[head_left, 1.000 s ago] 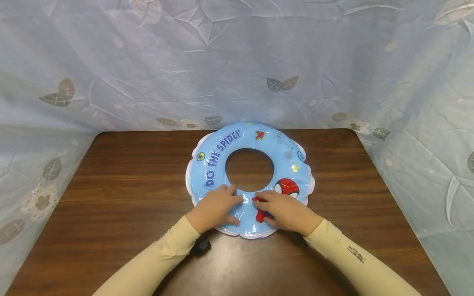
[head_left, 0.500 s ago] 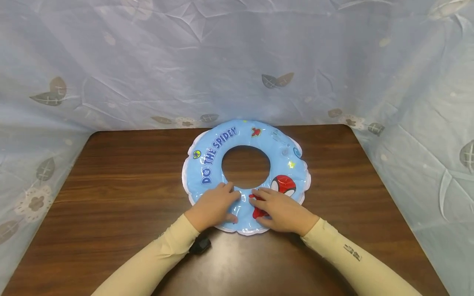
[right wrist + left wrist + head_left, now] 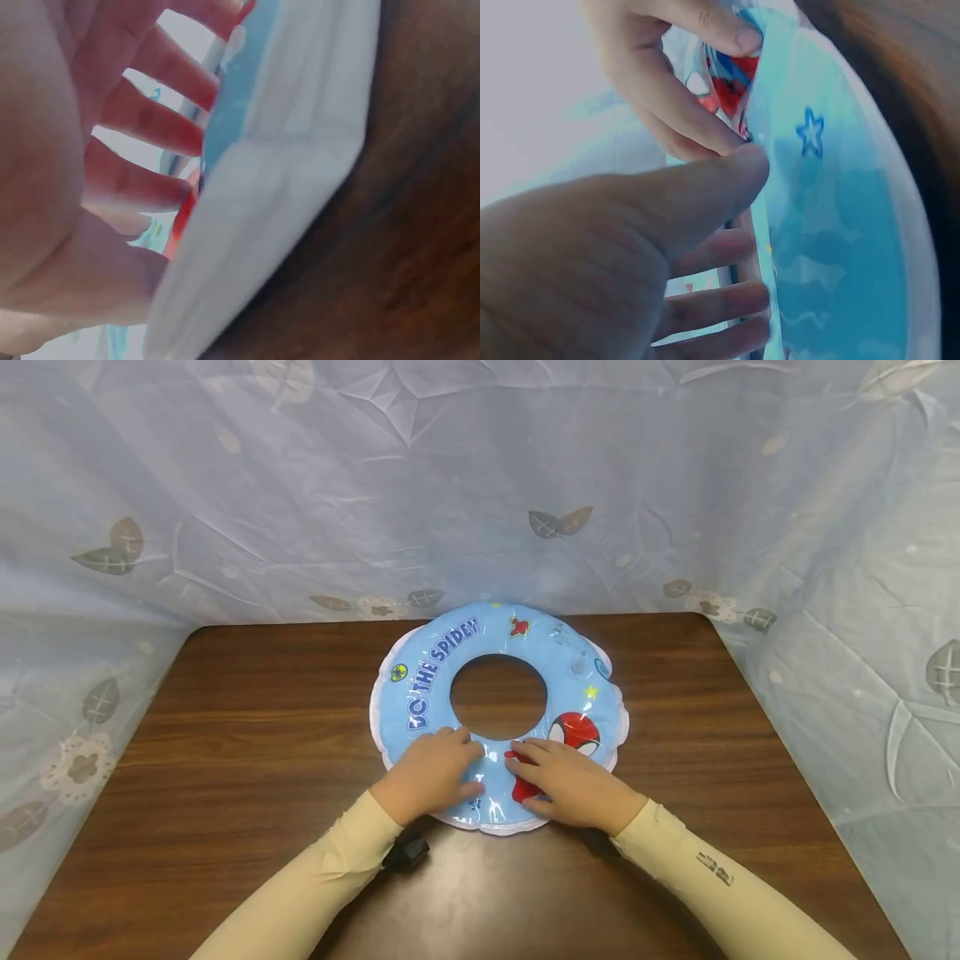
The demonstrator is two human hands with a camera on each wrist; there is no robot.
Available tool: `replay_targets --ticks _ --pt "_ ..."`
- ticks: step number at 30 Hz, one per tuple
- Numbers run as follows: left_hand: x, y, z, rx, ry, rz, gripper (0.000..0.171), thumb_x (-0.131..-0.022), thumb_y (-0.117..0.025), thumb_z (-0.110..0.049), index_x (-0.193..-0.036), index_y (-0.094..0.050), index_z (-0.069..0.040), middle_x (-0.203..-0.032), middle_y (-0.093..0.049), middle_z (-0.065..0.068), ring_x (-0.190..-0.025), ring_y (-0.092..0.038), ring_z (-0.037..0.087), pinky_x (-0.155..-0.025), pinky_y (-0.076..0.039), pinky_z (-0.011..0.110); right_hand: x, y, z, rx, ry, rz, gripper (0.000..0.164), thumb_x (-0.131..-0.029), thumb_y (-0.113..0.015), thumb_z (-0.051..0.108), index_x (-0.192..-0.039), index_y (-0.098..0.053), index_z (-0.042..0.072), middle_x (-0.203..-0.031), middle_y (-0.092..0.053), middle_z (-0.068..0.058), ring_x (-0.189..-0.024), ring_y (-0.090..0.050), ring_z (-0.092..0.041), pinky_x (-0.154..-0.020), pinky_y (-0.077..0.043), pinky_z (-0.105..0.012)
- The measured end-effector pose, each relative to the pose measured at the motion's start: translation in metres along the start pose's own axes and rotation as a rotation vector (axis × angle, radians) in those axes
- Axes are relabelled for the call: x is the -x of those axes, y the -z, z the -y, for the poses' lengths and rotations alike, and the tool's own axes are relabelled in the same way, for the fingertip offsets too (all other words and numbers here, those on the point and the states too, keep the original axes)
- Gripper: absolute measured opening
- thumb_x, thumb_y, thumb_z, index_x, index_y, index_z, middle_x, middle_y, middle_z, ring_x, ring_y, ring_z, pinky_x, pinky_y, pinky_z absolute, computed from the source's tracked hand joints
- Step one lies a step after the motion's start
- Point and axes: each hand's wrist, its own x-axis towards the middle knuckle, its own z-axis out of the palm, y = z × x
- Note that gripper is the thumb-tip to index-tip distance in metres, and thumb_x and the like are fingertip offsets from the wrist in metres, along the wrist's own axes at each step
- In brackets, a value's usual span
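A light blue inflatable swim ring (image 3: 405, 702) with a pale scalloped edge and "DO THE SPIDEY" lettering lies flat on the brown wooden table. My left hand (image 3: 431, 772) rests on its near side, fingers spread over the top and thumb toward the middle. To its right, my right hand (image 3: 573, 785) touches the ring beside a printed red masked figure (image 3: 577, 732), covering part of it. In the left wrist view a small blue star print (image 3: 810, 133) shows near the left thumb. The right wrist view has the fingertips (image 3: 184, 139) meeting the ring's surface above its white edge (image 3: 262, 180).
A patterned grey-blue curtain (image 3: 450, 485) hangs behind the table (image 3: 262, 735) and along both sides. A small black object (image 3: 406, 853) shows beside my left wrist. Cream sleeves cover both forearms.
The head view has shifted slightly. My left thumb has slid a little up the ring, uncovering a small blue print. The right hand stays in place, and the ring keeps its position.
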Motion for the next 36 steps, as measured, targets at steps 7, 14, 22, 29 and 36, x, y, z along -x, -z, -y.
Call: replay_targets --ticks 7,14,22,29,36 --pt "0.004 0.003 0.016 -0.041 0.080 -0.087 0.053 -0.074 -0.077 -0.049 -0.111 -0.065 -0.014 -0.096 -0.058 0.004 -0.087 -0.051 0.022 -0.073 -0.046 0.039 0.002 0.007 -0.013 0.007 -0.072 -0.085 0.066 -0.074 -0.079 0.043 -0.131 -0.058 0.018 -0.131 -0.056 -0.007 -0.122 -0.049 -0.026 -0.101 -0.042 -0.045" --pt "0.005 0.002 0.023 -0.004 0.141 -0.079 0.047 -0.070 -0.081 -0.048 -0.098 -0.066 -0.013 -0.084 -0.051 0.002 -0.079 -0.045 0.021 -0.057 -0.040 0.034 0.006 0.006 -0.022 -0.019 -0.245 -0.059 0.057 -0.070 -0.083 0.039 -0.118 -0.065 0.014 -0.113 -0.062 -0.006 -0.105 -0.057 -0.023 -0.084 -0.053 -0.039" --pt "0.001 -0.003 0.026 0.047 0.172 -0.021 0.048 -0.072 -0.079 -0.047 -0.103 -0.065 -0.013 -0.087 -0.049 0.001 -0.080 -0.044 0.020 -0.055 -0.041 0.031 0.004 0.005 -0.022 -0.029 -0.255 -0.039 0.057 -0.069 -0.084 0.037 -0.117 -0.066 0.014 -0.111 -0.063 -0.006 -0.104 -0.059 -0.023 -0.079 -0.055 -0.039" --pt "-0.001 -0.007 0.027 0.059 0.158 -0.024 0.046 -0.073 -0.079 -0.045 -0.100 -0.061 -0.012 -0.088 -0.047 0.003 -0.081 -0.043 0.022 -0.054 -0.040 0.032 0.001 0.003 -0.025 -0.049 -0.230 -0.046 0.057 -0.070 -0.084 0.036 -0.119 -0.065 0.014 -0.110 -0.062 -0.005 -0.102 -0.058 -0.021 -0.079 -0.055 -0.037" --pt "0.001 -0.007 0.029 0.057 0.153 -0.045 0.050 -0.073 -0.078 -0.047 -0.102 -0.059 -0.011 -0.089 -0.046 0.004 -0.080 -0.043 0.022 -0.056 -0.040 0.031 -0.002 0.004 -0.026 -0.052 -0.193 -0.068 0.055 -0.071 -0.083 0.036 -0.118 -0.066 0.014 -0.108 -0.061 -0.004 -0.098 -0.059 -0.018 -0.078 -0.055 -0.036"
